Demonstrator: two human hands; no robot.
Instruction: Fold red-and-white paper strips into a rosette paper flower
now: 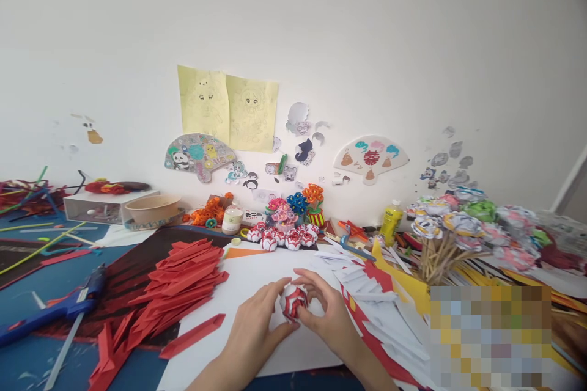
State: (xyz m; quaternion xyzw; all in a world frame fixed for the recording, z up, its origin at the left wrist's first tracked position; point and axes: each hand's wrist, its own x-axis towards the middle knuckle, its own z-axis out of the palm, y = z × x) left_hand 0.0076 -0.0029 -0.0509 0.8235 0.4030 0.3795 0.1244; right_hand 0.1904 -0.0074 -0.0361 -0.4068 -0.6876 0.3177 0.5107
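Risk: squeeze too hard and you likely crush the folds; loosen either side and the red-and-white paper ball point(294, 302) may spring apart or roll off the white sheet point(250, 293).
Position: ball sits between both palms, just above the sheet.
Left hand point(257, 324): fingers curled narrow around it.
Right hand point(326, 313): fingertips pressing its top and right side.

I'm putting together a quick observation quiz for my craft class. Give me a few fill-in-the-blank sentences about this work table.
1. Both hands, the left hand and the right hand, hold a small red and white paper ____.
2. The pile of folded paper strips left of the hands is ____ in colour.
3. The blue glue gun lies on the ____ side of the table.
4. The two drawings taped to the wall are on ____ paper.

Missing words: ball; red; left; yellow
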